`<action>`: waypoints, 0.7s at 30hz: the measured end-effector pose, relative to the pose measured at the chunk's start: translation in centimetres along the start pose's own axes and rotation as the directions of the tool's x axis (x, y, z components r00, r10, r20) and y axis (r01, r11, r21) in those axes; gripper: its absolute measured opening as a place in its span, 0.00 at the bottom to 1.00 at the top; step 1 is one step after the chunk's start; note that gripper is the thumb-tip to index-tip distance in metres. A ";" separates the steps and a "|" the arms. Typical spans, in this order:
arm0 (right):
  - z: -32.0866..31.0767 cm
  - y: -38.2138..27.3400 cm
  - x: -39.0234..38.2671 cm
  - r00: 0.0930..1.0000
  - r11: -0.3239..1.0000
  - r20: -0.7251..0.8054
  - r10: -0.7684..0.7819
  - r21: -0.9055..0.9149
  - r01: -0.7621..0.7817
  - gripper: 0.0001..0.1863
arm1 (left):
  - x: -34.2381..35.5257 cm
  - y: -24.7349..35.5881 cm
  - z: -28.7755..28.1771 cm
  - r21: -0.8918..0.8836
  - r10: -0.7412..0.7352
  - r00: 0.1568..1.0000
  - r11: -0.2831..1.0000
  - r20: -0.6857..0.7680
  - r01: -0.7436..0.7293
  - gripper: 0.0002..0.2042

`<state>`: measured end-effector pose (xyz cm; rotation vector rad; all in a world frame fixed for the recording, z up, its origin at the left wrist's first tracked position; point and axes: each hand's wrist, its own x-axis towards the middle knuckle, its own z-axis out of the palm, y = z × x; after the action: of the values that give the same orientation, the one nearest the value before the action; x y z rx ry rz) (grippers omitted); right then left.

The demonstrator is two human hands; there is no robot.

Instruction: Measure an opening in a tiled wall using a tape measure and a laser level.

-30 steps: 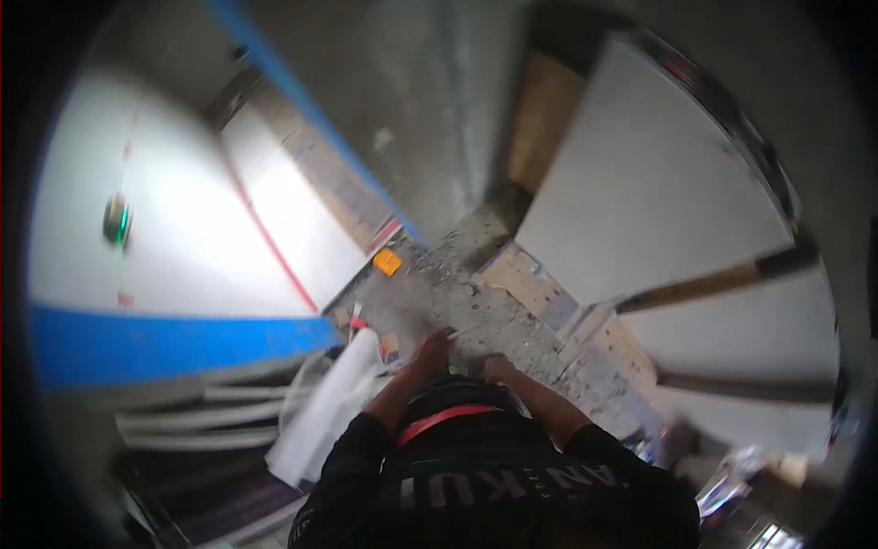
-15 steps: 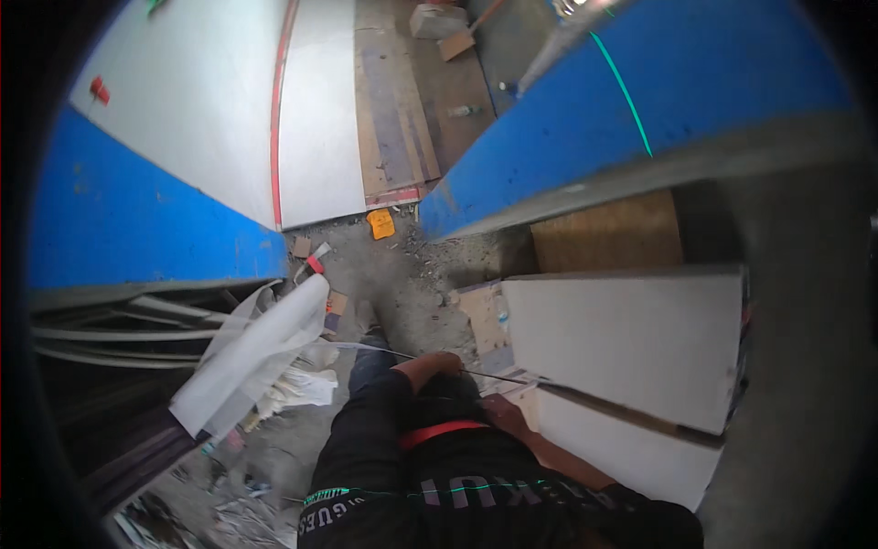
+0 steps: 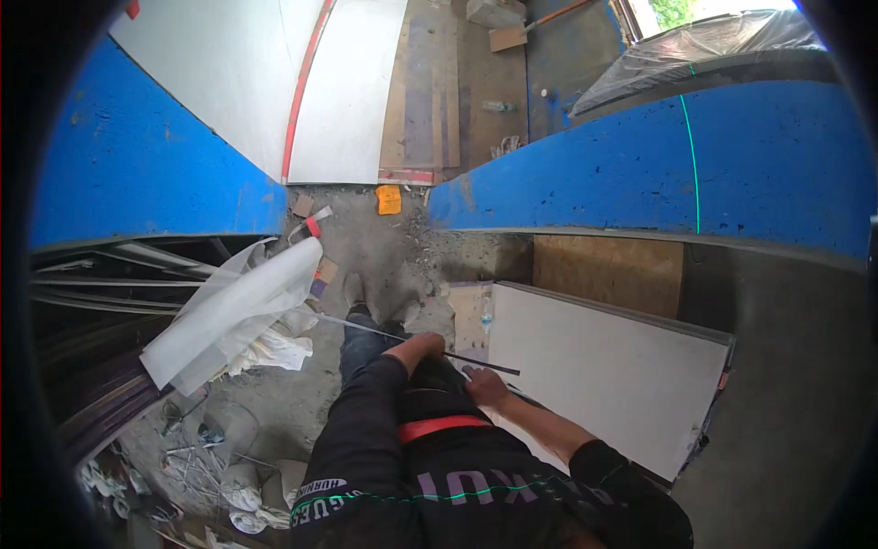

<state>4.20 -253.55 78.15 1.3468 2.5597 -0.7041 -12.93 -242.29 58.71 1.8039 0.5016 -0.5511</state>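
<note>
From my distant seat, I see the strip (image 3: pixel 483 363) running through the left grip (image 3: pixel 424 347), at the front of the body. On the left side of this grip, the strip looks pale and passes above the trousers (image 3: pixel 358 343) toward the white roll (image 3: pixel 240 302); I cannot tell if it touches the roll. On the right side it looks dark, and its free end appears in front of the white board (image 3: pixel 594 361). The fingers of the left grip are curled around the strip, pinching it.

The right grip (image 3: pixel 488 388) is just below the dark part, closer to the body. Its fingers are bent, but I cannot tell whether they press on something, because a small greyish shape at their tips is unclear to me.

My left arm bends inward across the waist, above the red belt (image 3: pixel 444 426), with the dark sleeve (image 3: pixel 361 412) reaching near the wrist. My right forearm is bare and slants up and inward from the elbow, so the two grips are near each other.
</note>
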 end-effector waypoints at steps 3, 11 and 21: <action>3.5 1.7 0.9 0.938 0.986 0.327 0.118 0.073 -0.149 0.18 | 1.6 -0.5 1.9 0.056 -0.026 1.000 0.998 0.010 0.026 0.16; 6.0 2.4 -2.8 0.984 0.938 0.137 0.112 0.313 -0.151 0.14 | 1.7 0.8 6.2 0.013 0.002 0.998 1.000 -0.056 -0.002 0.15; 7.7 2.8 -2.8 0.979 0.953 -0.062 0.195 0.249 -0.174 0.11 | 1.9 0.3 6.4 0.089 -0.002 0.994 0.996 -0.113 0.012 0.14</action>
<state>7.53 -257.90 71.46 1.7016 2.4281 -0.9678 -12.02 -248.39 56.18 1.9270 0.5681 -0.4851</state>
